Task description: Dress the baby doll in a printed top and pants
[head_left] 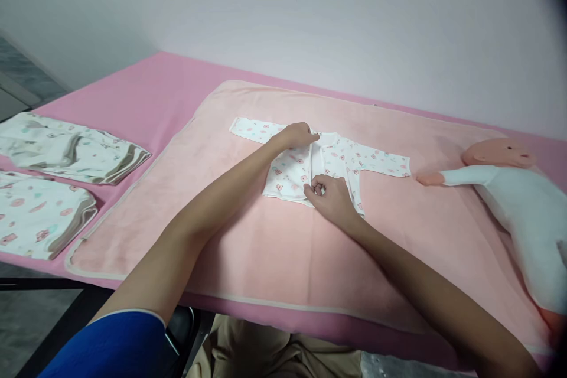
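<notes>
A small white baby shirt [292, 171] with a pink print lies spread on the pink blanket [261, 254], both sleeves stretched out sideways. Its front is partly parted below the neck. At the collar, my left hand [299, 134] is closed with thumb and fingers on the fabric edge. Lower down, near the hem, my right hand [332, 198] pinches the front edge of the same shirt between thumb and forefinger. The exact grip of the left fingertips is partly hidden by the hand.
A baby doll [509, 189] in a white outfit lies at the right. Two folded printed cloths, an upper one [66, 144] and a lower one [39, 212], rest at the left on the pink table cover [146, 85]. A pale wall [310, 18] rises behind.
</notes>
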A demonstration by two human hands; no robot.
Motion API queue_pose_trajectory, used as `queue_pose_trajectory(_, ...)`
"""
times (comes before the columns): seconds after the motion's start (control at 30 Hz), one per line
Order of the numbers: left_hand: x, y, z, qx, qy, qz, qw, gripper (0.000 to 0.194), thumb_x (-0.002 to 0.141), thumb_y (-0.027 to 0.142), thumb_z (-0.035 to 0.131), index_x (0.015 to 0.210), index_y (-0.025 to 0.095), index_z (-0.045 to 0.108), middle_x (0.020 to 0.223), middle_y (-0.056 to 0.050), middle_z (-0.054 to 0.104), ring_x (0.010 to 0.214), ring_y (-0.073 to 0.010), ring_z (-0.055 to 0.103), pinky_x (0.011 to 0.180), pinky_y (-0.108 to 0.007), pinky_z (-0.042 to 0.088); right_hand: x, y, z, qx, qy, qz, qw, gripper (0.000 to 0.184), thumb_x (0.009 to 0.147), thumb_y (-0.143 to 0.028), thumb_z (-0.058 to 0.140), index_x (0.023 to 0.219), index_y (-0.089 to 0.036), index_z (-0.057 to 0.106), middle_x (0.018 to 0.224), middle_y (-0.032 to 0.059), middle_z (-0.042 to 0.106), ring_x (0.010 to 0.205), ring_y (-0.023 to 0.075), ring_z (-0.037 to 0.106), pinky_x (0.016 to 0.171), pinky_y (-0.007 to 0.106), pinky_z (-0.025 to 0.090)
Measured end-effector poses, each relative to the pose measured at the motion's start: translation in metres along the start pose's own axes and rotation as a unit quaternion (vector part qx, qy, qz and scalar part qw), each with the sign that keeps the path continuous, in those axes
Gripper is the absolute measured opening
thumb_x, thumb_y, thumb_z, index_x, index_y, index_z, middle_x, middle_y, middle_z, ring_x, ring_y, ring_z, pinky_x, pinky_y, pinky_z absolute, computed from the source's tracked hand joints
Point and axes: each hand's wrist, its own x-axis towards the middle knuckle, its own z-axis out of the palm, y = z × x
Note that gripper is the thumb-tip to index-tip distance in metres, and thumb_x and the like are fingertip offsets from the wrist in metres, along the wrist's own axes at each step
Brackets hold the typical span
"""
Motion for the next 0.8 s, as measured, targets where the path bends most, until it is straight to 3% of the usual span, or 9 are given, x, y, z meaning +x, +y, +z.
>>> queue_pose_trajectory(0.1, 0.001, -0.007, -0.015, -0.041, -0.04, -0.002, 0.998, 0.027, 0.093, 0.045, 0.065, 0.097, 0.019, 0.068, 0.094, -0.013, 0.076, 0.085, -0.0268, 0.075, 0.078, -0.038, 0.055, -0.001, -0.006, 0.0, 0.035, 0.009, 0.013, 0.999, 0.034, 0.092, -0.036, 0.063, 0.066, -0.022, 0.045, 0.062, -0.0061, 0.046, 0.063, 0.0139, 0.042, 0.085, 0.035, 0.04)
queue_pose_trajectory(0.23, 0.0, -0.017, -0.031, -0.087, -0.076, -0.013, 0.993, 0.025, 0.088, 0.039, 0.066, 0.104, 0.018, 0.067, 0.112, -0.015, 0.077, 0.095, -0.0257, 0.079, 0.085, -0.035, 0.06, 0.001, -0.025, -0.003, 0.101, -0.002, 0.045, 0.994, 0.029, 0.09, -0.038, 0.066, 0.073, -0.023, 0.048, 0.069, -0.0055, 0.052, 0.066, 0.0145, 0.044, 0.07, 0.032, 0.033)
queue_pose_trajectory(0.37, -0.002, -0.031, -0.048, -0.106, -0.069, -0.014, 0.992, 0.035, 0.088, 0.04, 0.066, 0.115, 0.019, 0.067, 0.135, -0.018, 0.073, 0.113, -0.0291, 0.079, 0.091, -0.035, 0.063, 0.015, -0.054, -0.005, 0.129, -0.05, 0.066, 0.988, 0.021, 0.089, -0.039, 0.068, 0.083, -0.025, 0.054, 0.072, -0.0069, 0.056, 0.067, 0.0147, 0.048, 0.067, 0.031, 0.033)
queue_pose_trajectory(0.47, -0.004, -0.042, -0.061, -0.097, -0.055, -0.016, 0.994, 0.035, 0.089, 0.04, 0.065, 0.118, 0.02, 0.068, 0.134, -0.017, 0.075, 0.118, -0.0303, 0.077, 0.092, -0.037, 0.064, 0.033, -0.076, 0.004, 0.15, -0.067, 0.052, 0.985, 0.019, 0.09, -0.04, 0.068, 0.087, -0.025, 0.056, 0.074, -0.0065, 0.06, 0.069, 0.016, 0.055, 0.07, 0.032, 0.04)
queue_pose_trajectory(0.63, -0.005, -0.057, -0.073, -0.058, -0.029, -0.029, 0.997, 0.034, 0.091, 0.037, 0.064, 0.119, 0.02, 0.071, 0.129, -0.015, 0.079, 0.111, -0.028, 0.078, 0.09, -0.036, 0.062, 0.059, -0.099, 0.032, 0.156, -0.044, -0.025, 0.986, 0.019, 0.098, -0.042, 0.065, 0.091, -0.025, 0.058, 0.095, -0.0006, 0.073, 0.091, 0.0202, 0.069, 0.087, 0.036, 0.053)
queue_pose_trajectory(0.8, -0.002, -0.071, -0.068, 0.023, 0.007, -0.035, 0.999, 0.043, 0.095, 0.042, 0.063, 0.13, 0.019, 0.073, 0.127, -0.014, 0.082, 0.102, -0.0287, 0.079, 0.088, -0.037, 0.06, 0.052, -0.082, 0.05, 0.103, -0.075, -0.213, 0.969, 0.024, 0.112, -0.045, 0.058, 0.12, -0.026, 0.071, 0.142, 0.0089, 0.074, 0.136, 0.0263, 0.067, 0.117, 0.045, 0.054)
